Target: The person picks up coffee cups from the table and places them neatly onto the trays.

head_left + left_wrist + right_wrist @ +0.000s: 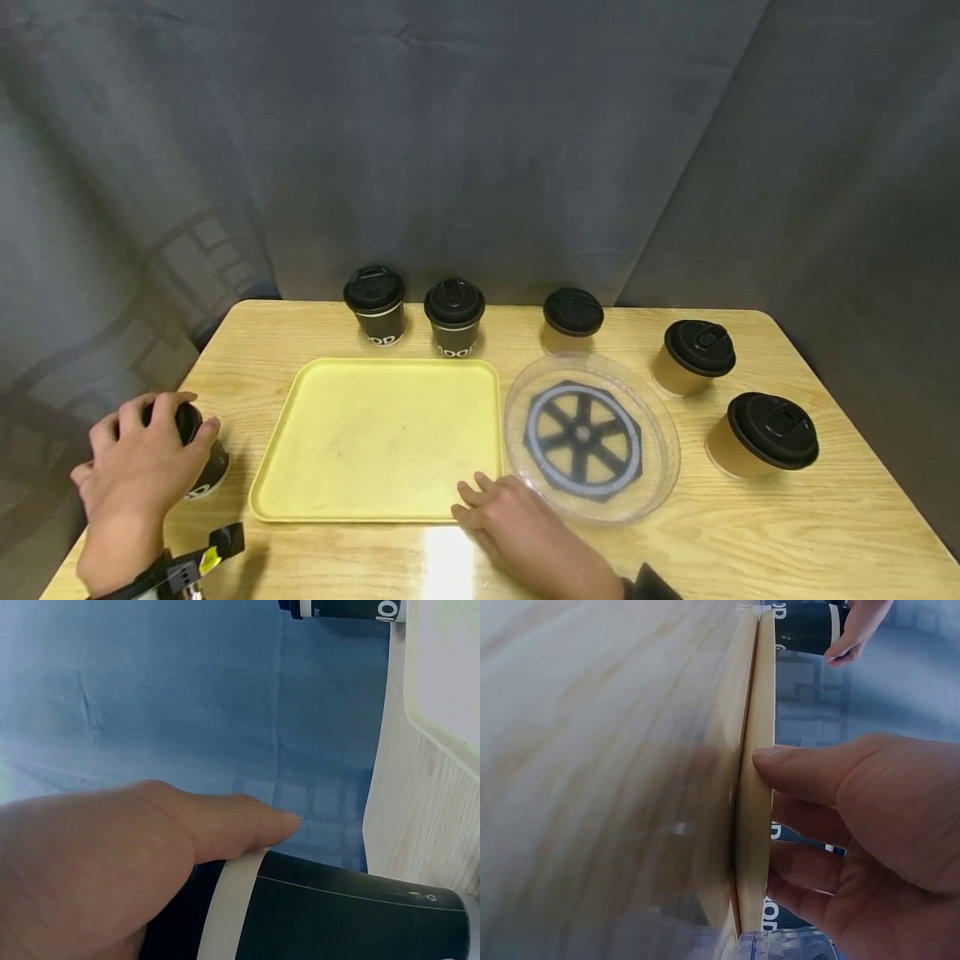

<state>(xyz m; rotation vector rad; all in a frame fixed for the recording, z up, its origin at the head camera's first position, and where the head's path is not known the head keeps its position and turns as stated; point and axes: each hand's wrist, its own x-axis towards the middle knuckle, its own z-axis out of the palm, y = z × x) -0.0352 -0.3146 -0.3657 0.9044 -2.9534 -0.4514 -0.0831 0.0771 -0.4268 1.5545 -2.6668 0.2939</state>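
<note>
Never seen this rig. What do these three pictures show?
There is no robot: these are a person's bare hands. The widest picture comes from a head-worn camera looking down; the other two come from wrist cameras, hence the tilted close-ups.

The left hand grips a dark lidded cup from above. The right hand holds the near edge of a yellow tray.

The wooden table also bears two more dark cups behind the tray, a clear round dish beside it, and three tan cups with black lids.

Studio corner (seemingly), grey curtain (480, 150), table (750, 533)
</note>
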